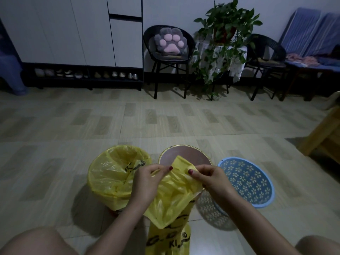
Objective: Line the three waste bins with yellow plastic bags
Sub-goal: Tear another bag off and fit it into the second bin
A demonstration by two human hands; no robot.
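Three waste bins stand in a row on the floor before me. The left bin is lined with a yellow bag folded over its rim. The middle bin has a gold rim and a bare pinkish inside. The right bin is blue with a flower cut-out pattern and holds no bag. Over the middle bin I hold a crumpled yellow plastic bag. My left hand and my right hand pinch its top edge between thumb and fingers. Another yellow bag with black print lies on the floor between my knees.
Tiled floor stretches ahead. Along the far wall are a white cabinet with a shoe rack, two black chairs, a potted plant and a bench. A wooden furniture piece stands at the right.
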